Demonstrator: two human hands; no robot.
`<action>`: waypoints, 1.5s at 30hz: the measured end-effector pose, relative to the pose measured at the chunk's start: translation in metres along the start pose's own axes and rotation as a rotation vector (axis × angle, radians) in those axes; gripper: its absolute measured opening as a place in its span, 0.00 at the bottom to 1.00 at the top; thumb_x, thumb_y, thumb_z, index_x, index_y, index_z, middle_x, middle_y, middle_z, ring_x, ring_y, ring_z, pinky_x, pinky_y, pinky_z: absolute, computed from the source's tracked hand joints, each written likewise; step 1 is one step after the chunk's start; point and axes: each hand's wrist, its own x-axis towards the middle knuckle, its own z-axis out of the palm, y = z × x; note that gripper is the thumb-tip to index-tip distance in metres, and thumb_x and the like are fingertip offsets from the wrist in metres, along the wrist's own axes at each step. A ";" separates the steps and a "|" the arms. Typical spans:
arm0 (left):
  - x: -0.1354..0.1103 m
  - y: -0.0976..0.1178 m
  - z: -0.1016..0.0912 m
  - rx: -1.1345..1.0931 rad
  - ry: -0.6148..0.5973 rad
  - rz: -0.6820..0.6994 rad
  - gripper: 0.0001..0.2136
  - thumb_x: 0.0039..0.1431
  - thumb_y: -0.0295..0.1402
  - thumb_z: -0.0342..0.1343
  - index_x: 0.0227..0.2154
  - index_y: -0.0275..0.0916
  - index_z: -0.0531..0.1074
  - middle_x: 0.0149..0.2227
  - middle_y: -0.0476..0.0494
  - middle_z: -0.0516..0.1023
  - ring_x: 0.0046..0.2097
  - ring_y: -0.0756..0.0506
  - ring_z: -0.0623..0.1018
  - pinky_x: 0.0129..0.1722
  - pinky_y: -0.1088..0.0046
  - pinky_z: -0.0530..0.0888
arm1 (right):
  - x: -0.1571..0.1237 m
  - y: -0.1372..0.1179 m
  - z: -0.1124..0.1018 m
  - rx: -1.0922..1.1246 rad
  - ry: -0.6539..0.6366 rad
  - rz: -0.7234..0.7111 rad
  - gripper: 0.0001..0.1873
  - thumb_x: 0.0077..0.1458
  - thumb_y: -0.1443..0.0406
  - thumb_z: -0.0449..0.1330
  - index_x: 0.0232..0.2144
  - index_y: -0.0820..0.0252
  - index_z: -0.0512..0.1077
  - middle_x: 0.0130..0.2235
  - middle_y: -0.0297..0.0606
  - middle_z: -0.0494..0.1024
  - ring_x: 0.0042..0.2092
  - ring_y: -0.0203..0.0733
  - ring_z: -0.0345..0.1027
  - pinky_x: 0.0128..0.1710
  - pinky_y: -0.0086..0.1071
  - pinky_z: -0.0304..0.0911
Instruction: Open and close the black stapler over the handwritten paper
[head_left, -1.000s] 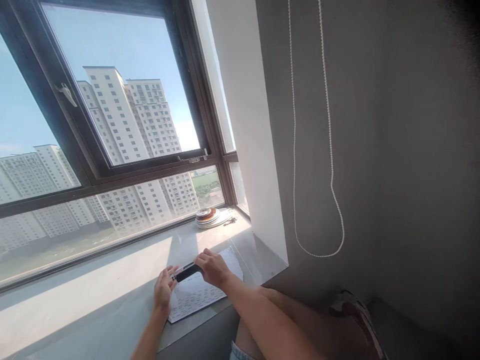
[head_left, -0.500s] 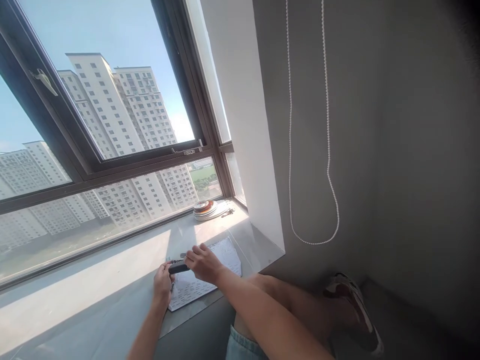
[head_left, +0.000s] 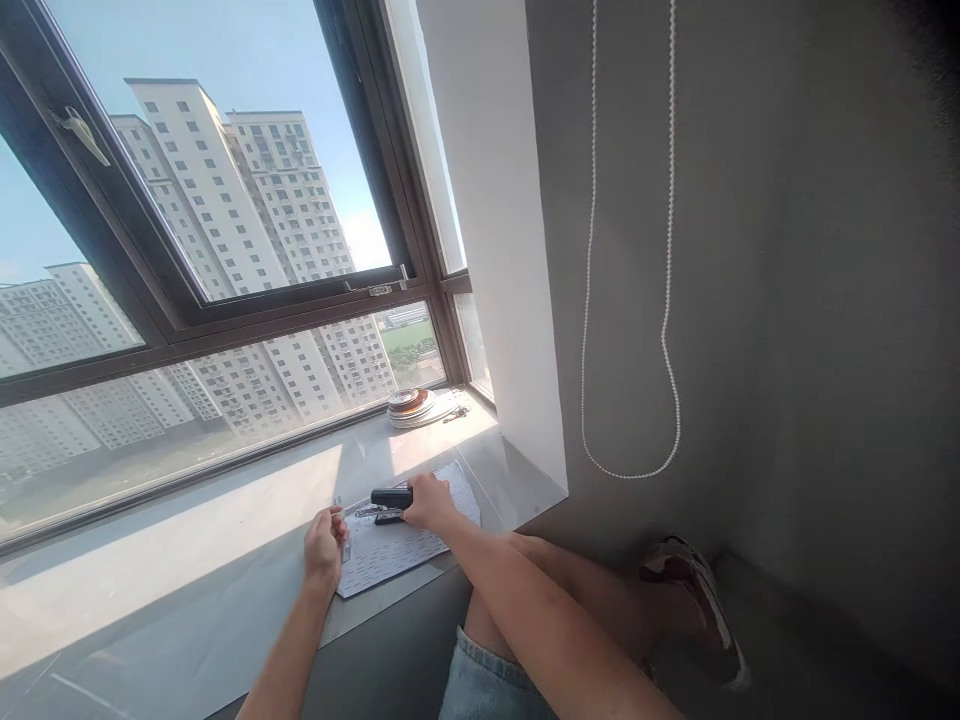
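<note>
My right hand (head_left: 429, 502) is closed around one end of a black stapler (head_left: 391, 497). Its upper and lower parts stand apart towards the left, with a metal piece between them. Beneath it, a sheet of printed paper (head_left: 390, 558) lies on the window sill. At the paper's left edge is my left hand (head_left: 325, 545), its fingers curled in and apart from the stapler. Whatever those fingers hold, if anything, is too small to make out. A small clear item (head_left: 346, 549) shows beside that hand.
On the sill (head_left: 225, 590), a stack of round, plate-like things (head_left: 411, 408) stands in the far corner by the window, with a small dark item (head_left: 456, 414) beside it. A beaded blind cord (head_left: 634, 476) hangs on the right. My bent leg is below the sill edge.
My hands have come apart. My right hand has moved right with the stapler, whose parts now show spread apart, and my left hand no longer touches it. The view has tilted slightly.
</note>
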 end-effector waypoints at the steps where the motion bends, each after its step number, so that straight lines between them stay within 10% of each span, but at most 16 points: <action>1: 0.000 0.000 0.000 -0.006 0.006 -0.003 0.13 0.51 0.41 0.58 0.35 0.37 0.71 0.24 0.55 0.65 0.24 0.52 0.65 0.22 0.77 0.62 | -0.001 -0.001 0.000 -0.009 -0.010 0.004 0.17 0.47 0.60 0.72 0.38 0.59 0.75 0.41 0.42 0.78 0.46 0.51 0.70 0.48 0.42 0.60; 7: 0.002 -0.003 -0.001 0.008 0.058 0.014 0.12 0.50 0.40 0.56 0.33 0.37 0.69 0.23 0.55 0.64 0.23 0.52 0.64 0.23 0.76 0.62 | -0.013 -0.015 -0.001 -0.251 0.284 -0.528 0.14 0.65 0.57 0.60 0.48 0.59 0.70 0.52 0.48 0.72 0.54 0.53 0.63 0.52 0.47 0.59; 10: 0.006 -0.005 -0.004 0.033 0.121 0.057 0.10 0.49 0.40 0.54 0.31 0.39 0.68 0.22 0.56 0.62 0.22 0.52 0.62 0.23 0.76 0.60 | -0.016 -0.026 0.019 -0.387 0.160 -0.956 0.07 0.68 0.67 0.54 0.44 0.58 0.71 0.52 0.44 0.74 0.53 0.48 0.64 0.51 0.42 0.59; 14: 0.012 -0.006 -0.009 0.096 0.253 0.124 0.07 0.49 0.38 0.52 0.28 0.40 0.66 0.20 0.57 0.59 0.21 0.51 0.60 0.21 0.74 0.56 | -0.016 -0.039 0.055 -0.429 -0.020 -1.115 0.09 0.66 0.69 0.57 0.47 0.59 0.73 0.56 0.41 0.75 0.51 0.44 0.66 0.47 0.36 0.62; 35: 0.009 -0.004 -0.008 0.176 0.215 0.104 0.05 0.51 0.35 0.53 0.28 0.40 0.69 0.20 0.54 0.61 0.21 0.50 0.61 0.20 0.74 0.57 | -0.007 -0.035 0.033 -0.117 -0.228 -0.954 0.11 0.57 0.74 0.62 0.40 0.59 0.80 0.41 0.36 0.79 0.45 0.41 0.69 0.47 0.29 0.63; 39: 0.008 -0.004 -0.009 0.190 0.202 0.097 0.06 0.52 0.36 0.53 0.29 0.39 0.70 0.20 0.54 0.62 0.21 0.50 0.62 0.20 0.74 0.59 | -0.002 -0.034 0.012 0.084 -0.007 -0.876 0.10 0.66 0.71 0.58 0.44 0.58 0.77 0.45 0.39 0.79 0.49 0.41 0.68 0.49 0.30 0.63; 45: 0.006 -0.005 -0.010 0.222 0.171 0.079 0.06 0.53 0.37 0.54 0.29 0.39 0.70 0.22 0.54 0.63 0.22 0.50 0.63 0.20 0.75 0.60 | 0.014 0.011 -0.024 0.333 0.560 -0.029 0.14 0.71 0.67 0.47 0.51 0.58 0.70 0.46 0.43 0.77 0.45 0.43 0.72 0.42 0.32 0.65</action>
